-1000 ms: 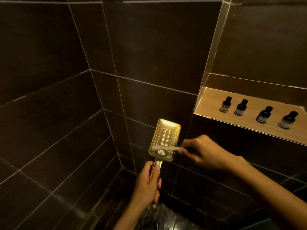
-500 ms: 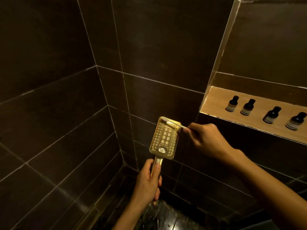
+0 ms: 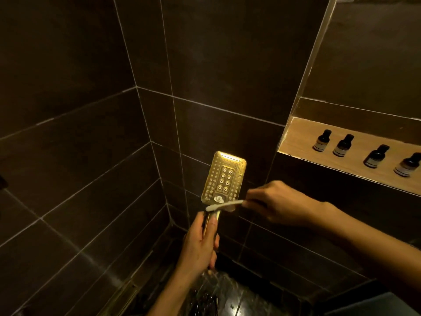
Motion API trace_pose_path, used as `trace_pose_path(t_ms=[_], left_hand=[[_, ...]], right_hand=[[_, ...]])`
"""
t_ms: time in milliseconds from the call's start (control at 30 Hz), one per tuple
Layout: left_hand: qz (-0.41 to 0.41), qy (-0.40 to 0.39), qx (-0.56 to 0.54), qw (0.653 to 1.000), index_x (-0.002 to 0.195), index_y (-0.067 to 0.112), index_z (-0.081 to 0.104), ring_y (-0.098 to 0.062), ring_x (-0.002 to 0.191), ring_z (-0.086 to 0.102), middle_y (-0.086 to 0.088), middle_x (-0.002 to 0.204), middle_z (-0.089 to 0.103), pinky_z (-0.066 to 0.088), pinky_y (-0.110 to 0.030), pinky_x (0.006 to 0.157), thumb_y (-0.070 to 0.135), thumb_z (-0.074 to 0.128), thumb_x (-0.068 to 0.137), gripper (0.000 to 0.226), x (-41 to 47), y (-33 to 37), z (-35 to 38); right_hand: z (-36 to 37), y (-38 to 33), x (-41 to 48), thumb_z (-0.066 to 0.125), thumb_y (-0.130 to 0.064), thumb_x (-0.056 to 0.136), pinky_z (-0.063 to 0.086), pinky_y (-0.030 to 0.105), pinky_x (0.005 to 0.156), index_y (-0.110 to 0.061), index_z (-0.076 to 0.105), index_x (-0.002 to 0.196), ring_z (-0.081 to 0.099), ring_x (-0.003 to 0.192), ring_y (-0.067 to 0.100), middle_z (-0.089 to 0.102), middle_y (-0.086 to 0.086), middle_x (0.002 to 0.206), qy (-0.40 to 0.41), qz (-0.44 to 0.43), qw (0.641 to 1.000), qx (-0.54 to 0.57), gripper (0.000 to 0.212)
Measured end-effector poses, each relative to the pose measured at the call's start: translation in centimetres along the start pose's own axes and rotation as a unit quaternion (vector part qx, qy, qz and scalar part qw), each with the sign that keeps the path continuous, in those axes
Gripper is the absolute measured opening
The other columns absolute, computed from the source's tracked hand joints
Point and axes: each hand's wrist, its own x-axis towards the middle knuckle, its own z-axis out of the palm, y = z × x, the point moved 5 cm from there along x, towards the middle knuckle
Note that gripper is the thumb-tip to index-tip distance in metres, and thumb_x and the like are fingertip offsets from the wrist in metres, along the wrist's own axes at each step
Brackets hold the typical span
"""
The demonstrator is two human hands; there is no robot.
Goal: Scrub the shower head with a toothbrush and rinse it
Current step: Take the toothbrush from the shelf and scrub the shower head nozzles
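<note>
A gold rectangular shower head (image 3: 224, 177) stands upright in the middle of the view, its nozzle face turned towards me. My left hand (image 3: 200, 245) grips its handle from below. A white toothbrush (image 3: 224, 205) lies across the bottom edge of the head, just above the handle. My right hand (image 3: 280, 202) holds the brush's handle from the right, so the brush end points left. The bristles are too blurred to make out.
Dark tiled walls meet in a corner behind the shower head. A lit wooden niche (image 3: 296, 142) at the right holds several small dark bottles (image 3: 321, 140). The wet dark floor (image 3: 227, 295) lies below my hands.
The toothbrush went from the lower face up to the top edge of the shower head, then down to its bottom edge. My left hand kept its grip on the handle.
</note>
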Motion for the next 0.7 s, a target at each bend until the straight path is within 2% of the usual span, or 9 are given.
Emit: trace_pose_path(t_ms=[100, 167, 267, 400, 433, 533, 567, 667, 700], left_hand=[[-0.001, 0.011, -0.014, 1.0, 0.095, 0.03, 0.054, -0.013, 0.034, 0.039, -0.003, 0.066, 0.051, 0.031, -0.02, 0.032, 0.036, 0.044, 0.103, 0.014, 0.2, 0.2, -0.5], [-0.002, 0.01, -0.015, 1.0, 0.094, 0.029, 0.053, -0.013, 0.034, 0.039, -0.003, 0.066, 0.05, 0.031, -0.02, 0.032, 0.037, 0.044, 0.103, 0.014, 0.0, 0.1, -0.8], [-0.009, 0.002, -0.014, 1.0, 0.098, 0.03, 0.053, -0.013, 0.036, 0.04, -0.003, 0.068, 0.051, 0.033, -0.021, 0.034, 0.04, 0.044, 0.102, 0.014, -0.6, -0.2, -1.2], [-0.019, -0.005, -0.009, 1.0, 0.101, 0.026, 0.051, -0.013, 0.037, 0.041, -0.001, 0.068, 0.053, 0.034, -0.02, 0.034, 0.04, 0.043, 0.102, 0.016, -1.1, -0.5, -1.2], [-0.019, -0.003, -0.011, 1.0, 0.1, 0.028, 0.052, -0.013, 0.037, 0.041, -0.001, 0.068, 0.053, 0.034, -0.02, 0.034, 0.039, 0.043, 0.102, 0.015, -1.1, -0.5, -1.2], [-0.014, 0.0, -0.013, 1.0, 0.1, 0.033, 0.054, -0.013, 0.037, 0.042, -0.003, 0.068, 0.053, 0.034, -0.021, 0.034, 0.038, 0.044, 0.103, 0.012, -1.1, -0.3, -1.3], [-0.013, 0.002, -0.014, 1.0, 0.101, 0.033, 0.054, -0.013, 0.038, 0.042, -0.003, 0.069, 0.053, 0.034, -0.021, 0.034, 0.038, 0.044, 0.103, 0.012, -1.1, -0.1, -1.4], [-0.015, 0.002, -0.012, 1.0, 0.099, 0.029, 0.054, -0.013, 0.038, 0.041, -0.004, 0.071, 0.053, 0.034, -0.022, 0.034, 0.038, 0.043, 0.103, 0.014, -1.1, 0.0, -1.8], [-0.016, 0.002, -0.011, 1.0, 0.099, 0.028, 0.053, -0.013, 0.038, 0.041, -0.005, 0.071, 0.052, 0.034, -0.022, 0.035, 0.038, 0.043, 0.103, 0.015, -1.2, 0.0, -1.8]], right_hand=[[-2.2, 1.7, 0.1, 0.044, -0.044, 0.1, 0.055, 0.033, 0.058, -0.02, 0.068, 0.106, 0.065, 0.062, 0.008, 0.066, -0.007, 0.076, 0.148, 0.081, 0.985, 0.037, 0.035], [-2.5, 1.3, 0.2, 0.043, -0.045, 0.098, 0.057, 0.033, 0.059, -0.021, 0.068, 0.108, 0.066, 0.063, 0.009, 0.066, -0.006, 0.077, 0.147, 0.084, 0.984, 0.047, 0.036], [-1.1, -0.1, 0.2, 0.042, -0.046, 0.099, 0.057, 0.029, 0.064, -0.024, 0.067, 0.105, 0.066, 0.067, 0.007, 0.065, -0.007, 0.079, 0.043, 0.021, 0.999, 0.024, 0.033], [-3.4, 2.5, 0.0, 0.04, -0.047, 0.097, 0.058, 0.035, 0.057, -0.019, 0.068, 0.104, 0.066, 0.064, 0.006, 0.066, -0.006, 0.076, 0.189, 0.118, 0.975, 0.013, 0.04], [-3.4, 2.0, 0.1, 0.04, -0.048, 0.097, 0.058, 0.034, 0.057, -0.019, 0.068, 0.105, 0.066, 0.064, 0.006, 0.066, -0.005, 0.077, 0.172, 0.1, 0.98, 0.01, 0.041], [-0.6, -0.8, 0.4, 0.038, -0.05, 0.099, 0.056, 0.03, 0.063, -0.023, 0.068, 0.105, 0.065, 0.067, 0.005, 0.066, -0.006, 0.082, 0.017, -0.011, 1.0, 0.01, 0.041], [-0.5, -0.9, 0.5, 0.038, -0.049, 0.099, 0.055, 0.031, 0.062, -0.023, 0.068, 0.103, 0.064, 0.066, 0.006, 0.066, -0.006, 0.079, 0.025, -0.013, 1.0, 0.005, 0.04], [-3.3, 2.7, 0.4, 0.043, -0.043, 0.1, 0.053, 0.031, 0.051, -0.017, 0.067, 0.1, 0.061, 0.059, 0.005, 0.061, -0.006, 0.07, 0.197, 0.106, 0.975, 0.001, 0.035], [-3.7, 3.0, 0.3, 0.043, -0.043, 0.1, 0.052, 0.028, 0.052, -0.016, 0.067, 0.102, 0.061, 0.061, 0.004, 0.061, -0.007, 0.071, 0.209, 0.118, 0.971, 0.002, 0.036]])
